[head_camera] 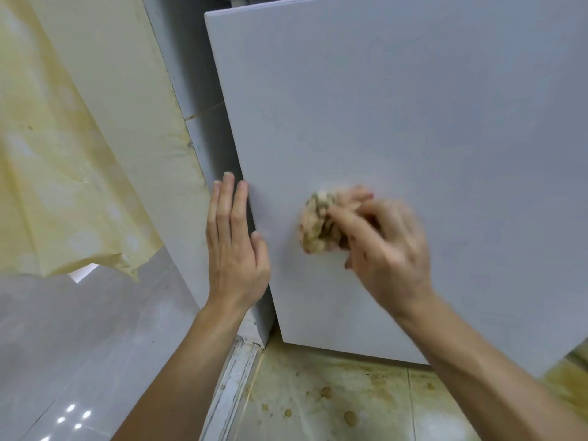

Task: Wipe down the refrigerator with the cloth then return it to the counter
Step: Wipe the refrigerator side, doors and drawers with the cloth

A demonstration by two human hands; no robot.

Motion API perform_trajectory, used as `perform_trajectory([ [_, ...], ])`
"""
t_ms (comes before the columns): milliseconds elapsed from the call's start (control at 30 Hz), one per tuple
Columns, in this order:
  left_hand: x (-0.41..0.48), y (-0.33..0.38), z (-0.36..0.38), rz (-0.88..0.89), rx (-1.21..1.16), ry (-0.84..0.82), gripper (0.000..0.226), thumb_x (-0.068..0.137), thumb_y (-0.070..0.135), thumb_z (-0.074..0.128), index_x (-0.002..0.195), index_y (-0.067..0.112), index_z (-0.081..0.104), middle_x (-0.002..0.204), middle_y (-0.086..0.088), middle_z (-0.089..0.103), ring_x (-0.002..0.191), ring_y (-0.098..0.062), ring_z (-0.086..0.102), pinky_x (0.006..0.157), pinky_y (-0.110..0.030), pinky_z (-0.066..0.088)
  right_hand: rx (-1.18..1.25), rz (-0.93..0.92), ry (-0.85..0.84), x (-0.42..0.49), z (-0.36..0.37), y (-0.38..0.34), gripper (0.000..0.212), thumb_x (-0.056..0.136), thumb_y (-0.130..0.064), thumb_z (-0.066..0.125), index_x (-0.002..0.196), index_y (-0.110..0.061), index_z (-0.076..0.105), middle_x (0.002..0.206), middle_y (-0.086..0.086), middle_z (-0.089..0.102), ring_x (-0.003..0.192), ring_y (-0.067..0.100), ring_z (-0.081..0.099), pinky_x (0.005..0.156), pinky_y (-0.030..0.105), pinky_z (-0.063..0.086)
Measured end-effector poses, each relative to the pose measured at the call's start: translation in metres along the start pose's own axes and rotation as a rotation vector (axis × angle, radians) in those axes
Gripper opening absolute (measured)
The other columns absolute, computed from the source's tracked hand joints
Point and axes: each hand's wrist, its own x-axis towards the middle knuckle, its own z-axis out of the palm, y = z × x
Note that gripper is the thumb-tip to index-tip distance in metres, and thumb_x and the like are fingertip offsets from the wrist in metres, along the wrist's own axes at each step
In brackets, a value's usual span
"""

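The white refrigerator fills the upper right, its flat door facing me. My right hand grips a crumpled beige and brown cloth and presses it against the lower part of the door; the hand is motion-blurred. My left hand lies flat with straight fingers along the door's left edge, thumb on the front face. The counter is out of view.
A yellowish stained curtain or sheet hangs at the left beside a cream wall panel. Glossy grey floor tiles lie at lower left. A white threshold strip separates them from stained, spotted yellowish tiles below the refrigerator.
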Motion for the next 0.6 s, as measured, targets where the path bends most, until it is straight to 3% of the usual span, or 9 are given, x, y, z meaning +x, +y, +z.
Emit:
perform_trajectory([
  [100,-0.001,0.010,0.006,0.020,-0.024,0.014,0.081,0.086,-0.019,0.056,0.160,-0.001,0.028,0.171,-0.014,0.017,0.162,-0.029,0.008,0.132,-0.042,0.010,-0.036,0.079,0.161,0.031,-0.006,0.010,0.034,0.096,0.011,0.061,0.116,-0.009,0.079,0.114,0.005,0.051,0.091,0.026,0.056,0.078,0.038,0.053],
  [167,-0.001,0.015,0.010,0.035,-0.041,0.018,0.079,0.088,-0.017,0.053,0.160,0.000,0.028,0.171,-0.015,0.018,0.162,-0.029,0.009,0.132,-0.043,0.011,-0.009,0.081,0.138,0.012,0.000,0.005,0.030,0.099,0.007,0.062,0.116,-0.010,0.079,0.116,0.006,0.057,0.090,0.027,0.060,0.079,0.038,0.054],
  [267,0.000,0.023,0.015,0.051,-0.049,0.023,0.076,0.090,-0.011,0.050,0.161,0.003,0.026,0.171,-0.016,0.018,0.162,-0.031,0.009,0.131,-0.046,0.011,0.054,-0.044,-0.114,-0.060,0.010,0.007,0.028,0.102,0.003,0.061,0.115,-0.012,0.080,0.112,0.010,0.069,0.084,0.030,0.064,0.072,0.040,0.052],
  [333,0.000,0.027,0.018,0.072,-0.040,0.018,0.072,0.092,-0.006,0.050,0.160,0.003,0.028,0.171,-0.018,0.018,0.162,-0.034,0.009,0.131,-0.049,0.012,0.093,-0.116,-0.349,-0.106,0.007,0.017,0.028,0.104,0.001,0.058,0.115,-0.015,0.077,0.115,0.005,0.064,0.086,0.027,0.062,0.069,0.038,0.046],
  [433,-0.001,0.034,0.020,0.094,-0.052,-0.002,0.066,0.096,-0.001,0.050,0.159,0.002,0.031,0.170,-0.019,0.019,0.162,-0.035,0.009,0.131,-0.048,0.012,0.095,-0.174,-0.551,-0.128,-0.007,0.029,0.037,0.086,0.008,0.068,0.113,-0.017,0.076,0.111,0.003,0.062,0.092,0.024,0.055,0.073,0.034,0.040],
  [500,-0.001,0.039,0.022,0.092,-0.063,0.000,0.063,0.098,0.002,0.049,0.159,0.002,0.033,0.171,-0.018,0.018,0.162,-0.034,0.008,0.131,-0.047,0.012,0.084,-0.147,-0.529,-0.103,-0.017,0.033,0.044,0.079,0.011,0.071,0.112,-0.016,0.078,0.108,0.006,0.066,0.090,0.025,0.055,0.073,0.035,0.039],
  [600,0.003,0.046,0.026,0.101,-0.068,0.012,0.063,0.099,0.003,0.049,0.160,0.004,0.032,0.171,-0.016,0.018,0.162,-0.032,0.007,0.131,-0.047,0.011,0.083,0.034,-0.228,-0.028,-0.040,0.038,0.034,0.094,0.005,0.064,0.113,-0.017,0.081,0.106,0.010,0.071,0.087,0.032,0.064,0.077,0.041,0.051],
])
